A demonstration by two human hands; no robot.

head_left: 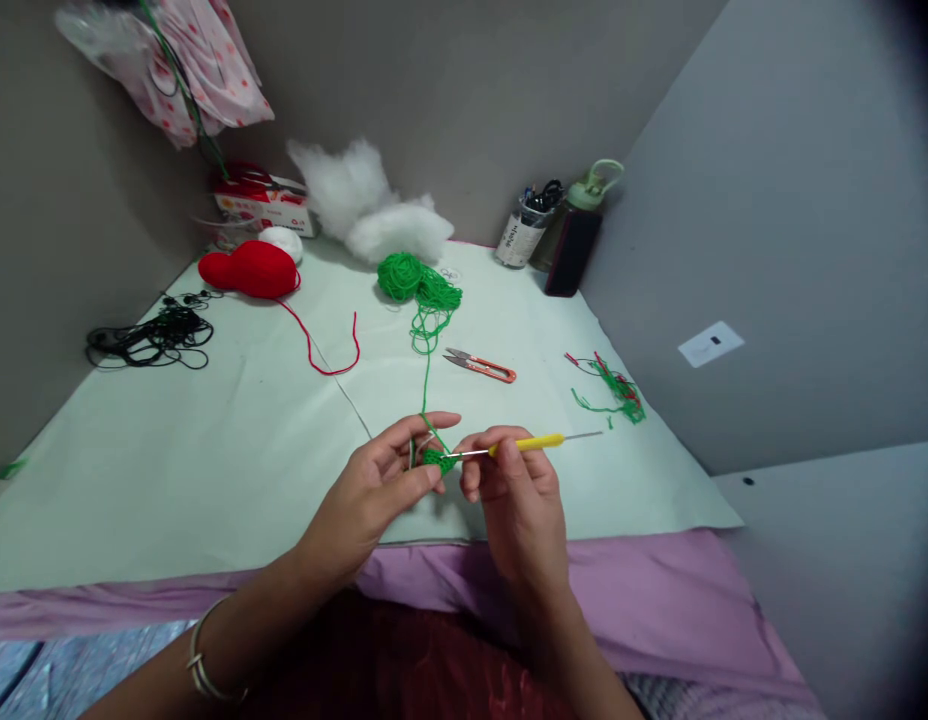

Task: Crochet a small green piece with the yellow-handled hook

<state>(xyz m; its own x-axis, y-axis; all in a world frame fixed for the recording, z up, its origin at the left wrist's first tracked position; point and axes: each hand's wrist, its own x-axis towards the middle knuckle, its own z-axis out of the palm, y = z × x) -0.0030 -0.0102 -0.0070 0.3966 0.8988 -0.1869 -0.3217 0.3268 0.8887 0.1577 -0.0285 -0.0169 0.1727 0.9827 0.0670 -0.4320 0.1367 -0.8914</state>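
My left hand (381, 480) pinches a small green crochet piece (438, 460) near the table's front edge, its index finger stretched out under the green yarn. In my right hand (520, 490) is a crochet hook (539, 442) with a yellow handle, held between thumb and fingers. The hook's metal shaft reaches left to the green piece; whether its tip sits inside a stitch I cannot tell. From my left hand the strand runs up to a loose green yarn ball (400, 277). A white strand also leads to the left hand.
Orange thread snips (480, 366) lie beyond my hands. Farther left are red yarn (250, 270), white yarn (282, 243) and tangled black cord (160, 337). White stuffing (400, 230) rests against the wall. At right stand a pen cup (520, 236), bottle (585, 190), phone (573, 252) and yarn scraps (620, 390).
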